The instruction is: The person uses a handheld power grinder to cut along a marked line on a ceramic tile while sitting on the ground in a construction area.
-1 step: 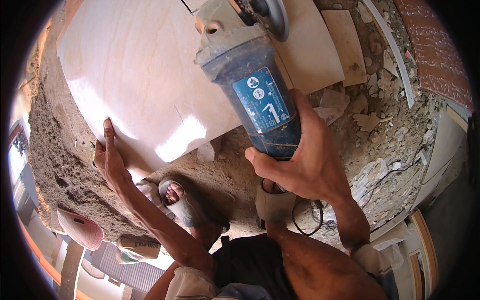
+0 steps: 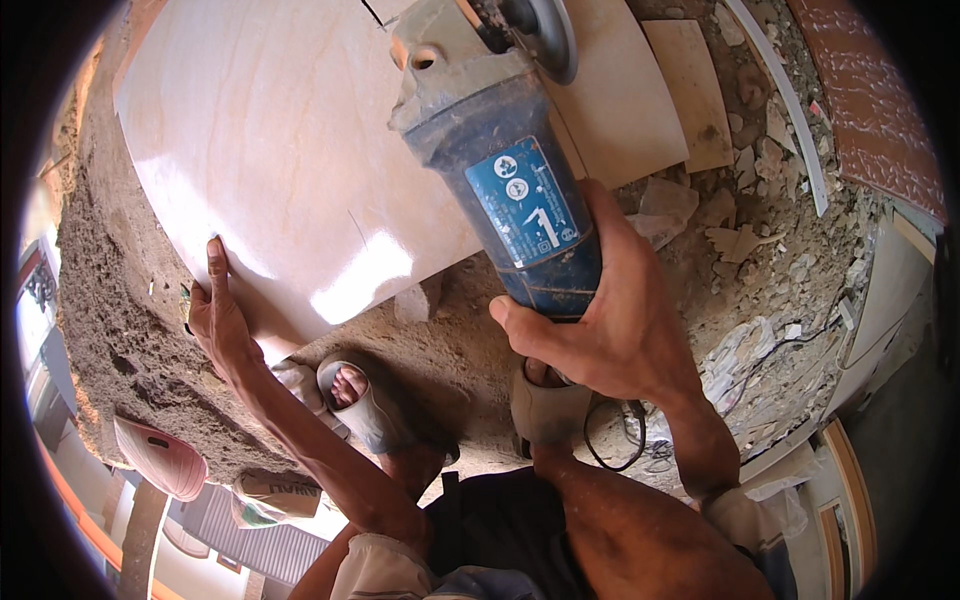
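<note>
A large glossy beige tile (image 2: 250, 120) spans the upper left, its near edge over sandy ground, with a short thin line on its face. My left hand (image 2: 222, 310) is closed on the tile's left edge, thumb on top. My right hand (image 2: 610, 320) grips the body of a dusty blue angle grinder (image 2: 510, 190), whose head and grey disc (image 2: 550, 40) point away from me, over the tile's right part. Whether the disc touches the tile, I cannot tell.
Smaller tile pieces (image 2: 690, 90) lie behind. Rubble (image 2: 760, 160), a white strip (image 2: 780, 90), crumpled plastic (image 2: 740, 370) and a black cable (image 2: 630, 445) are at right. My sandalled feet (image 2: 355, 395) stand below the tile. A pink object (image 2: 160, 455) lies lower left.
</note>
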### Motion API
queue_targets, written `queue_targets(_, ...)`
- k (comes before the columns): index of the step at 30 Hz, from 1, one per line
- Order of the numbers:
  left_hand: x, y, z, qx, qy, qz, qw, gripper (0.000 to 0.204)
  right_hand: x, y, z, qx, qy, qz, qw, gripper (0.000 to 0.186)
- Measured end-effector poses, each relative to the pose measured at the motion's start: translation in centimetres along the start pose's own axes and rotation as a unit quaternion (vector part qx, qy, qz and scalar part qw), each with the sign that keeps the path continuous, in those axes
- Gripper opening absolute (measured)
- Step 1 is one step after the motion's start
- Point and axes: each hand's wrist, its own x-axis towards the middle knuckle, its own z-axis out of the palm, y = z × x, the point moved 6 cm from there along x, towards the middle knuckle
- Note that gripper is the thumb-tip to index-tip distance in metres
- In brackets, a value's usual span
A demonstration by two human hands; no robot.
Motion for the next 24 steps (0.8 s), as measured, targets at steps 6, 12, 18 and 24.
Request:
queue_targets(6,0.0,0.1,-0.1,0.008,0.000,-0.003,1.000,0.102,-0.3,0.3,0.0,-0.003,-0.002,0.002,1.000,0.062)
queue_targets(12,-0.5,0.8,0.0,0.008,0.007,0.005,1.000,0.097,-0.7,0.6,-0.2,-0.004,0.002,-0.012,1.000,0.064)
queue_targets(18,-0.7,1.1,0.1,0.023,0.036,0.033,0.999,0.067,-0.9,0.8,-0.1,-0.003,0.001,-0.006,1.000,0.064)
queue_targets(24,-0.2,0.5,-0.1,0.017,0.047,0.039,0.998,0.068,-1.1,0.8,-0.2,-0.010,-0.001,-0.003,1.000,0.064)
